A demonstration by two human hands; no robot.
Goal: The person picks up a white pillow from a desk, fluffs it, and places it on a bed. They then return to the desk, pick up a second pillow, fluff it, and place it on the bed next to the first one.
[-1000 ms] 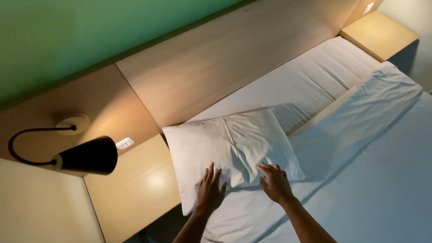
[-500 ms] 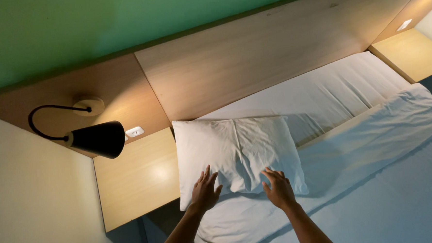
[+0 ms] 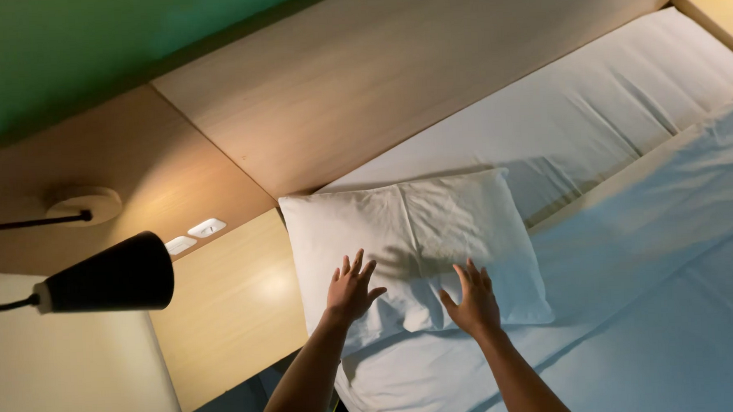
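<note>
Since the earlier frame both hands sit slightly higher on the pillow, and the view has closed in, so the far bedside shelf is almost out of sight. Bed [image 3: 626, 120]: fitted white sheet smooth behind the pillow, top sheet [image 3: 656, 243] drawn up to the right of it, with light creases remaining. Headboard [image 3: 394, 81] of pale wood runs directly behind the pillow. Bedside shelf [image 3: 231, 311] lies just left of the pillow, with a black cone lamp [image 3: 110, 275] further left. Pillow [image 3: 413, 245]: white, cased, lying flat at the head of the bed, touching the headboard; placement appears done, and only flattening of the wrinkled near edge looks outstanding. Left hand [image 3: 350, 293]: fingers spread, palm down on the pillow's near left part, gripping nothing. Right hand [image 3: 469, 300]: likewise open and flat on the near middle, pressing rather than grasping. Both forearms reach up from the lower edge, converging slightly toward the pillow.
</note>
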